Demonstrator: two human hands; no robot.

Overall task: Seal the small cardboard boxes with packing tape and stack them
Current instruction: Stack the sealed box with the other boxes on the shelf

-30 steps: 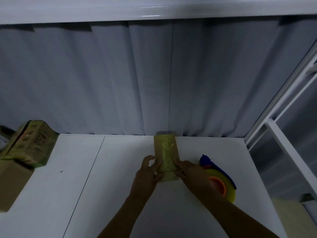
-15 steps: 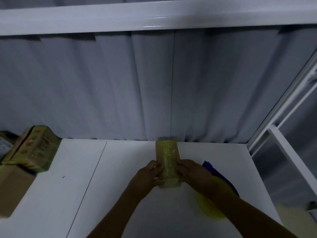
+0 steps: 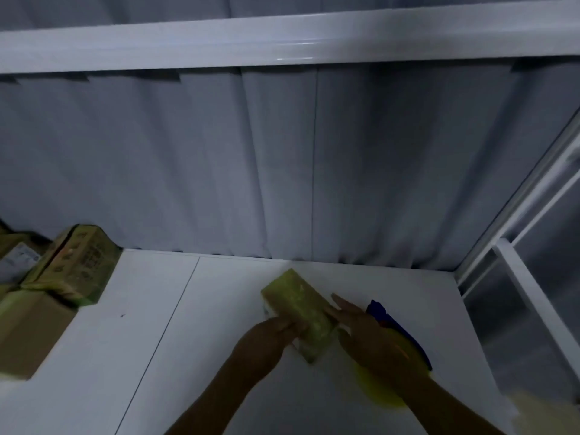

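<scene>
head view: smooth white bench [image 3: 188, 356]; printed cardboard boxes [image 3: 72, 271] stacked at its left edge. small oblong glossy box [image 3: 301, 312] lies slanted mid-bench; left hand [image 3: 266, 343] grips its near end, right hand [image 3: 367, 334] lies straight-fingered against its right side.

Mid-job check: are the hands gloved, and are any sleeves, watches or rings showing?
No gloves: the left hand and the right hand are bare. Both forearms are bare too, with no sleeve in view. No watch, band or ring shows, though the dim light could hide something small.
</scene>
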